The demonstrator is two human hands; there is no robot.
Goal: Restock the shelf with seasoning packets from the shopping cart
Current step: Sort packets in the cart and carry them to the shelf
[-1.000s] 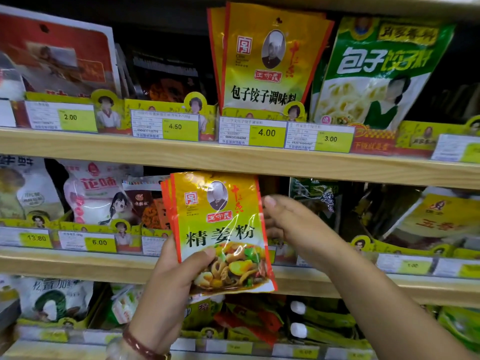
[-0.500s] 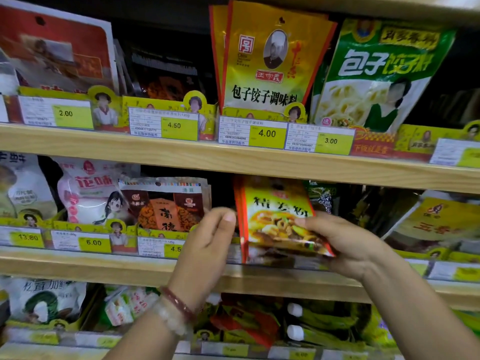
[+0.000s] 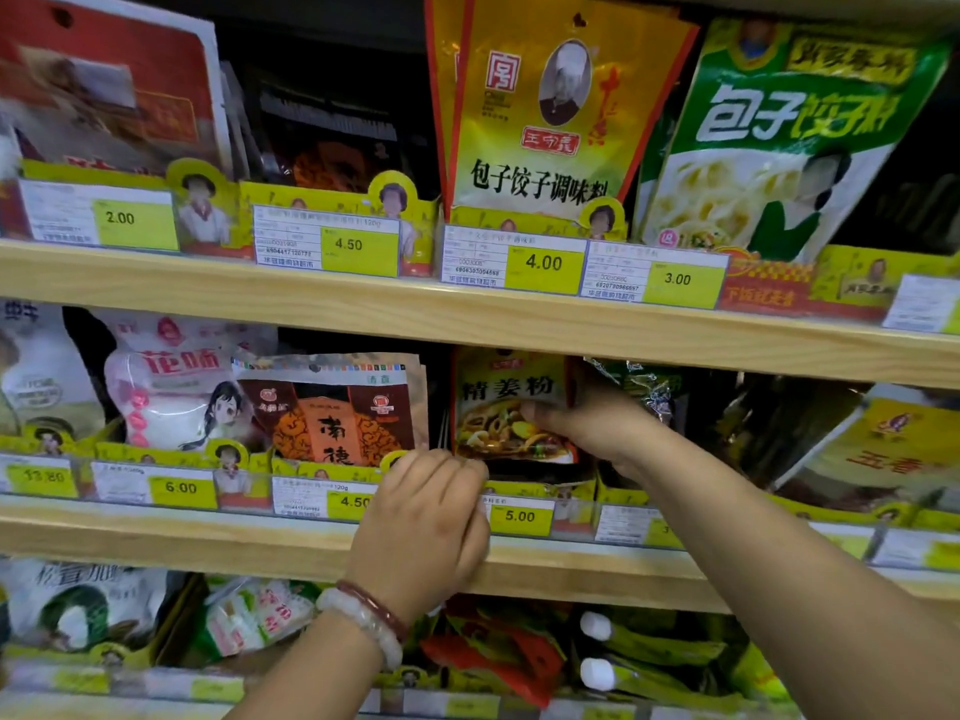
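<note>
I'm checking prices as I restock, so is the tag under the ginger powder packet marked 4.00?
No, the yellow tag right below the ginger powder packet on the middle shelf reads 5.00.

Pale wooden shelf boards (image 3: 311, 309) cross the view; dark, perhaps unlit, recess (image 3: 322, 49) behind.
</note>
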